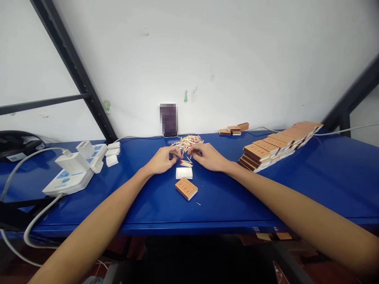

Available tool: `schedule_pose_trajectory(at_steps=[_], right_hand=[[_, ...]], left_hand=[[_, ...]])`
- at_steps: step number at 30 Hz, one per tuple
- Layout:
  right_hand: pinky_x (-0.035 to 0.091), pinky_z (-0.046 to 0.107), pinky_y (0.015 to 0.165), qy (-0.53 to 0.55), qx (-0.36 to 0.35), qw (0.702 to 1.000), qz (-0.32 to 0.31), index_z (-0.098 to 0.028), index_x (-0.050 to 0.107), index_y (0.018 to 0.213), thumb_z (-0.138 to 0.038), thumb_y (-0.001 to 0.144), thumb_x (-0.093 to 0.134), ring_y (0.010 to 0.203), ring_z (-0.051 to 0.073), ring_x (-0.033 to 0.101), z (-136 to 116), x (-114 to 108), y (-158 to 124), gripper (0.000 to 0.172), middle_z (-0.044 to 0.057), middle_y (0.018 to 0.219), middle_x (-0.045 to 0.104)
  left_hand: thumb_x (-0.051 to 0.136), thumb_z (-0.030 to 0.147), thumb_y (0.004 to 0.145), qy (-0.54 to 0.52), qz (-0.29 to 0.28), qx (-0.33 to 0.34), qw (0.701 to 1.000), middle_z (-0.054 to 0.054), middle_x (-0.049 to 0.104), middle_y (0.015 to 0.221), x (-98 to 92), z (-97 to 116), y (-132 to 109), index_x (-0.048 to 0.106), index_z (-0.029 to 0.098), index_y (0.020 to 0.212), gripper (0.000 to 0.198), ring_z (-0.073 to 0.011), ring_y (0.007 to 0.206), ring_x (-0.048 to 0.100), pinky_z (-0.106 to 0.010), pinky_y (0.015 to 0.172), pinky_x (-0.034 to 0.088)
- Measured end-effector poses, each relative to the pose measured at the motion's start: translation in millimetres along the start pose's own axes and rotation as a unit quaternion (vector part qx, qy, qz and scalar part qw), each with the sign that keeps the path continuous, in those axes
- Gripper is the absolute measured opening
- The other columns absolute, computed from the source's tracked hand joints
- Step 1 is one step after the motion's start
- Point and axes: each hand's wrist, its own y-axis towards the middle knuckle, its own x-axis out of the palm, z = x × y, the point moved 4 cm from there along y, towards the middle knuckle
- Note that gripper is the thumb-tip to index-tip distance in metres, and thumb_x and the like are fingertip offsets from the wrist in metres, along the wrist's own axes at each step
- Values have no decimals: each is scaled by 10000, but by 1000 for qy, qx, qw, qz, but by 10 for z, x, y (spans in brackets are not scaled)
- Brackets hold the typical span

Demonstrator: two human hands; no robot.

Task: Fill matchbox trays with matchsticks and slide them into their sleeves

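Note:
My left hand (164,159) and my right hand (209,157) face each other over the blue table, fingers bent inward. Their fingertips come close to a loose heap of matches (189,142) with red heads, spread just behind them. Both hands look closed in a pinch; anything between the fingers is too small to make out. A small bunch of matches (186,163) lies between and just below the fingertips. Nearer to me sits a white matchbox tray (184,173), and in front of it an orange-brown matchbox (186,188) lies at an angle.
Stacked matchboxes (266,148) run along the right side, and a few more matchboxes (233,129) lie by the wall. White power strips (69,183) with chargers and cables are on the left, beside several small white trays (112,154). A pixelated dark device (169,120) leans against the wall.

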Motion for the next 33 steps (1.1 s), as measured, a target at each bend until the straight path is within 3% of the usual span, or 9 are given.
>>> schedule_pose_trajectory(at_steps=[4, 8, 12, 16, 22, 33], right_hand=[[378, 255, 634, -44, 16, 999, -12, -164, 648, 901, -66, 763, 500, 642, 124, 521, -13, -35, -13, 225, 3, 728, 618], [401, 277, 707, -98, -9, 994, -38, -162, 686, 931, -65, 793, 488, 723, 148, 552, -11, -6, -14, 260, 38, 803, 643], [418, 311, 785, -143, -19, 988, -59, -153, 722, 906, -102, 834, 477, 821, 182, 580, 37, 12, -10, 261, 79, 890, 662], [427, 312, 779, -149, -11, 987, -57, -161, 735, 902, -93, 812, 486, 817, 189, 598, 63, -5, -6, 274, 71, 903, 694], [420, 339, 824, -175, -13, 983, -59, -159, 673, 1158, -113, 855, 461, 920, 217, 573, 97, 46, -2, 373, 101, 960, 661], [411, 300, 749, -153, -44, 983, -90, -150, 725, 870, -154, 827, 503, 804, 183, 573, -52, 15, -28, 226, 76, 880, 659]], left_hand=[[436, 49, 773, 103, 25, 13, 994, -33, 678, 957, -33, -22, 9, 625, 175, 965, 297, -166, 845, 603, -304, 780, 466], [404, 77, 844, 209, -18, 52, 976, -74, 624, 1098, -6, -25, 5, 626, 179, 1138, 383, -207, 1014, 531, -377, 931, 412], [374, 105, 889, 254, -56, 52, 964, -69, 608, 1118, 28, -44, 8, 645, 222, 1170, 408, -216, 1008, 510, -385, 906, 407], [386, 92, 880, 264, -65, 67, 960, -67, 641, 1066, 32, -29, 25, 680, 198, 1111, 389, -212, 972, 525, -376, 893, 407], [426, 170, 917, 265, -59, 76, 959, -60, 660, 994, 24, 14, 36, 701, 200, 1037, 302, -209, 934, 530, -362, 867, 410], [493, 250, 917, 224, -45, 47, 972, -57, 622, 1035, 27, -18, 64, 696, 219, 962, 210, -217, 982, 512, -378, 899, 405]])
